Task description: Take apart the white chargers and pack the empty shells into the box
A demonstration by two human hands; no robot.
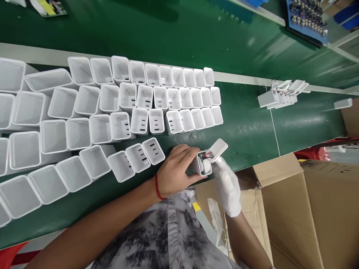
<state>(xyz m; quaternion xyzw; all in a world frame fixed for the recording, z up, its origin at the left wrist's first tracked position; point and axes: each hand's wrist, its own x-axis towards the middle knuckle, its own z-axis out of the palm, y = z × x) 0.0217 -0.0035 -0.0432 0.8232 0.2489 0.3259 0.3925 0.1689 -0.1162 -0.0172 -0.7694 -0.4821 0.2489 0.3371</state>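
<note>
My bare left hand point(178, 170), with a red cord at the wrist, is wrapped around a small white plastic box point(198, 165) near the table's front edge. Inside the box's open end I see a green circuit board, red and black wires and a white rounded part point(206, 166). A white cap point(218, 149) stands tilted above that opening, joined by the wires. My right hand point(227, 186), in a white glove, has its fingertips at the cap's lower edge, closed against it; the exact grip is partly blurred.
Rows of open white boxes point(106, 98) cover the left of the green table point(244, 123). Further right stands a cluster of boxes with caps point(280, 98). An open cardboard carton point(291, 209) is below the edge at right. A blue tray of small parts point(307, 22) sits at the upper right.
</note>
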